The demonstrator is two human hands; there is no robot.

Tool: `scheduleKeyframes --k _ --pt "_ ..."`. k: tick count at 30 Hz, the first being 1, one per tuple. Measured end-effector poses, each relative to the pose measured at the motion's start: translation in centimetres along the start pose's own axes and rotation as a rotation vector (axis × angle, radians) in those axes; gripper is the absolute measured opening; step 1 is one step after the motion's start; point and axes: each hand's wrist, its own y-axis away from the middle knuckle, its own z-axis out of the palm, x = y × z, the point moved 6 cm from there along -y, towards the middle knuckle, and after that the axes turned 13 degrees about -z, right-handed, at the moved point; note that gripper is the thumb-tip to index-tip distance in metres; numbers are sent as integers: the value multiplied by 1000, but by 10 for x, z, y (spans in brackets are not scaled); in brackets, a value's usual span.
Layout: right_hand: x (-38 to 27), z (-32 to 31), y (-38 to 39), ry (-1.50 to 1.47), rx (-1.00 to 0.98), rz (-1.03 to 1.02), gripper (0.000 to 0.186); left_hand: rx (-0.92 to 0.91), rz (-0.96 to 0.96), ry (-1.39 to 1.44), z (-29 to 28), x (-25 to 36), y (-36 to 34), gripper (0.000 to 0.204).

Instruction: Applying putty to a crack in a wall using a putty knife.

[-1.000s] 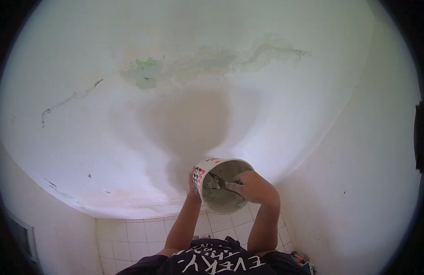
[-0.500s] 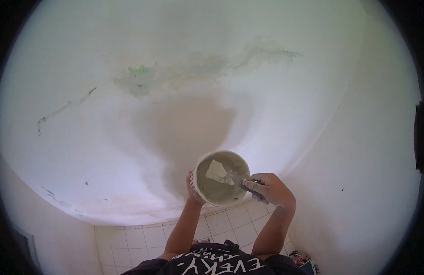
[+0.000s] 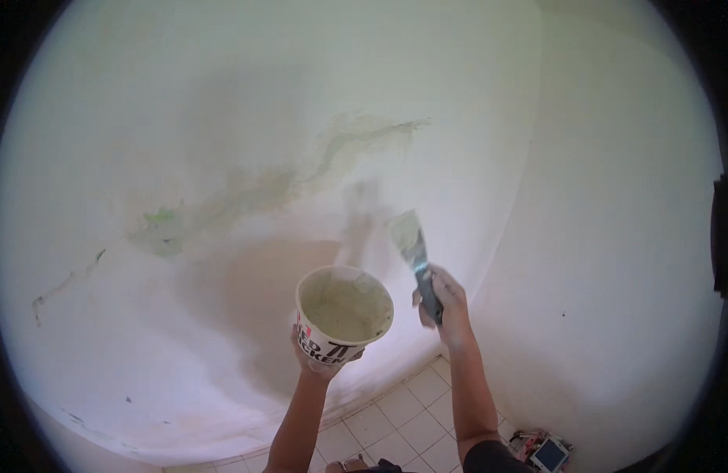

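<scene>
A white paper bucket (image 3: 344, 307) with printed sides and pale grey-green paste inside rests in my left hand (image 3: 313, 355), whose fingers wrap round its lower part. To the right of the bucket, my right hand (image 3: 443, 296) grips the dark handle of a putty knife (image 3: 415, 252), held upright with a lump of paste on its blade. Behind them, the white wall (image 3: 143, 102) carries a long grey-green patched streak (image 3: 265, 185), a bright green spot (image 3: 161, 217) and a thin crack (image 3: 68, 280) at the left.
A side wall (image 3: 616, 236) meets the patched wall at the right. White floor tiles (image 3: 403, 410) show below my arms. A small pile of objects (image 3: 545, 453), including a framed flat panel, lies on the floor by the right wall. My feet are partly visible at the bottom.
The putty knife has come out of the bucket and risen beside it. The bucket has shifted left in view and tilted more upright. The patched streak now sits lower and further left.
</scene>
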Motion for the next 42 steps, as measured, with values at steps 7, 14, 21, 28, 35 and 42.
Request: scheduleKeyframes --k 7,14,21,28,35,42 --pt "-10 -19 -77 218 189 -357 39 -130 -83 -4 -5 11 -9 94" --pt "-27 -19 -166 999 272 -829 37 -31 -27 -15 -29 11 -10 98" --pt "1 -23 -194 1277 205 -765 48 -94 -30 -22 -38 12 -12 95" --pt "7 -25 -171 1140 210 -826 46 -134 -9 184 -30 14 -7 99" --pt "-2 -7 -148 1144 283 -896 49 -147 -85 -13 -31 13 -20 96" --pt "24 -7 -77 1111 331 -927 45 -236 -135 -105 -18 11 4 100"
